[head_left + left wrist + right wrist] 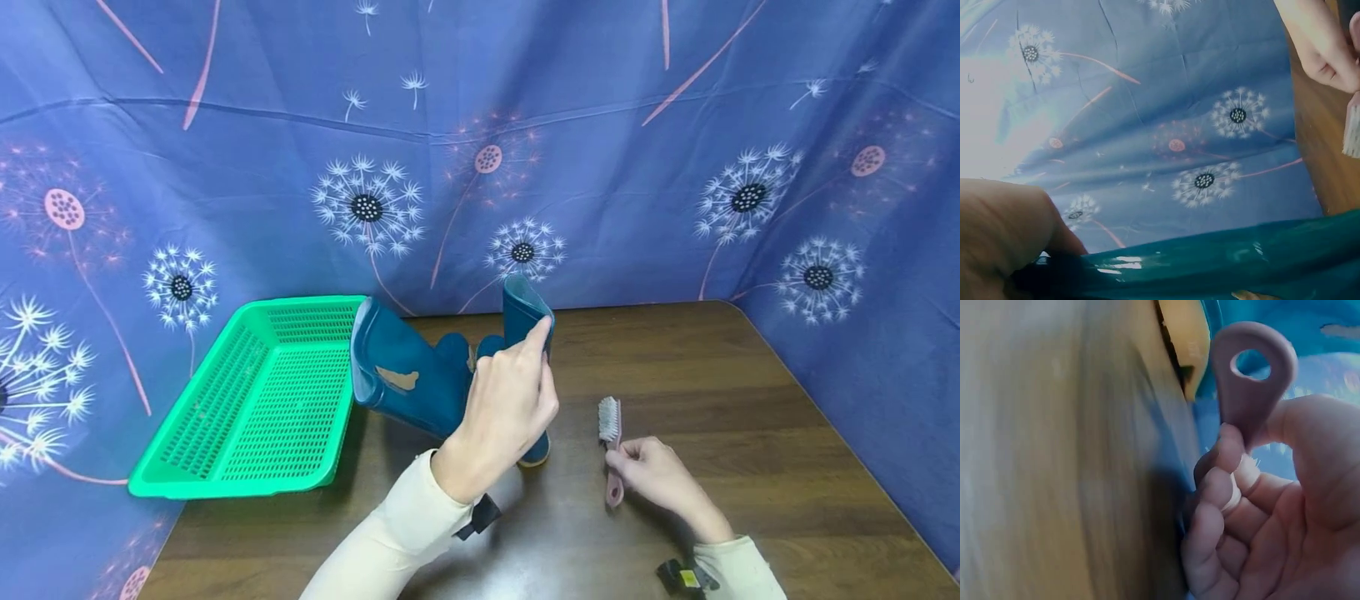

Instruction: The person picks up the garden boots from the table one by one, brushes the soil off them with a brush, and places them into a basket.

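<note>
Two blue rubber boots stand at the middle of the table. My left hand (504, 400) grips the top of the right boot (522, 310); in the left wrist view its fingers curl over the glossy shaft (1210, 259). Beside it the left boot (427, 392) leans left, with a tan patch on its shaft. To the right, my right hand (663, 475) pinches the pink handle of a brush (614, 487), whose pale bristles point away from me. The right wrist view shows the looped handle end (1250, 412) rising above the curled fingers.
A green perforated basket (307, 483) sits at the left, its right edge close to the left boot's top. Behind the brown wooden table (750, 433) hangs a blue curtain (600, 192) with dandelion prints, which also runs along both sides.
</note>
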`<action>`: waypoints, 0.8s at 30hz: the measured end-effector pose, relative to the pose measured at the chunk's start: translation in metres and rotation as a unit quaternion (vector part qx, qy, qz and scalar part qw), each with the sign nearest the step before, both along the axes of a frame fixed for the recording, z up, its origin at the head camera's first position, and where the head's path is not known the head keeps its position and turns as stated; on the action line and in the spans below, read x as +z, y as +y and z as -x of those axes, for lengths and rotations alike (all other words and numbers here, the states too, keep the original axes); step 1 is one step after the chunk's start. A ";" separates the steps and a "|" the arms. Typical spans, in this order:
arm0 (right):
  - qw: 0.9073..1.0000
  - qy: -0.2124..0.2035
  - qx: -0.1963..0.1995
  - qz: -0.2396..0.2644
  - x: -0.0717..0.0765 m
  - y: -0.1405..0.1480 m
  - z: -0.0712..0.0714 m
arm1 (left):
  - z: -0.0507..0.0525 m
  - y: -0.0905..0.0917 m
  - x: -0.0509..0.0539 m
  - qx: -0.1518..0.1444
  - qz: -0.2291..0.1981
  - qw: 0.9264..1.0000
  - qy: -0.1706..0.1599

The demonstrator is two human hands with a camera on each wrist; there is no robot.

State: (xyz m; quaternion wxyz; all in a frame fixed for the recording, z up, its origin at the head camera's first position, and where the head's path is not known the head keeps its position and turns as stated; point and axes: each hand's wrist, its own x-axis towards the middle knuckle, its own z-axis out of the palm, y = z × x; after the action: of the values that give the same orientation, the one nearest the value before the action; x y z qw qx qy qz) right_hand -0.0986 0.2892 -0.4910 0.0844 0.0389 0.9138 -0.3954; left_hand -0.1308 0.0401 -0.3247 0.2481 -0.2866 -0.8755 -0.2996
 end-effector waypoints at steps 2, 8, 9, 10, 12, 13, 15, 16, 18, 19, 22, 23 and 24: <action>1.000 0.002 -0.016 0.016 0.000 0.009 -0.001 | 0.003 0.005 -0.001 -0.022 -0.007 1.000 0.006; 0.996 0.017 -0.078 0.038 0.001 0.037 0.000 | 0.016 0.022 -0.002 -0.072 -0.034 0.997 0.024; 0.995 0.022 -0.088 0.043 0.001 0.042 0.000 | 0.019 0.024 -0.001 -0.078 -0.041 0.996 0.027; 0.993 0.027 -0.099 0.053 0.002 0.045 0.001 | 0.021 0.026 0.000 -0.083 -0.051 0.995 0.029; 0.989 0.036 -0.121 0.072 0.003 0.053 0.001 | 0.026 0.029 0.001 -0.090 -0.075 0.993 0.031; 0.986 0.041 -0.137 0.082 0.003 0.056 0.001 | 0.028 0.032 0.001 -0.095 -0.092 0.991 0.030; 0.978 0.050 -0.175 0.101 0.004 0.061 -0.001 | 0.033 0.038 0.000 -0.110 -0.133 0.985 0.017; 0.973 0.053 -0.195 0.110 0.004 0.064 -0.002 | 0.034 0.042 -0.002 -0.117 -0.158 0.980 0.009; 0.962 0.060 -0.236 0.124 0.005 0.068 -0.004 | 0.038 0.050 -0.010 -0.135 -0.213 0.968 -0.008; 0.955 0.065 -0.257 0.132 0.005 0.069 -0.005 | 0.039 0.053 -0.015 -0.141 -0.241 0.960 -0.015; 0.932 0.092 -0.310 0.161 0.007 0.074 -0.005 | 0.039 0.062 -0.034 -0.142 -0.319 0.937 -0.027; 0.924 0.106 -0.326 0.167 0.007 0.075 -0.004 | 0.038 0.063 -0.042 -0.139 -0.341 0.929 -0.034; 0.916 0.120 -0.339 0.180 0.008 0.076 -0.003 | 0.036 0.064 -0.049 -0.130 -0.359 0.923 -0.042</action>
State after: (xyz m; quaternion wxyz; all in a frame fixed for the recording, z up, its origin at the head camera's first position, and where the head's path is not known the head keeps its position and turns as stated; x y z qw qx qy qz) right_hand -0.0956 0.3648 -0.4832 -0.1595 0.2826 0.7625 -0.5597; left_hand -0.1666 0.1039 -0.3741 0.2559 -0.2766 -0.6739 -0.6355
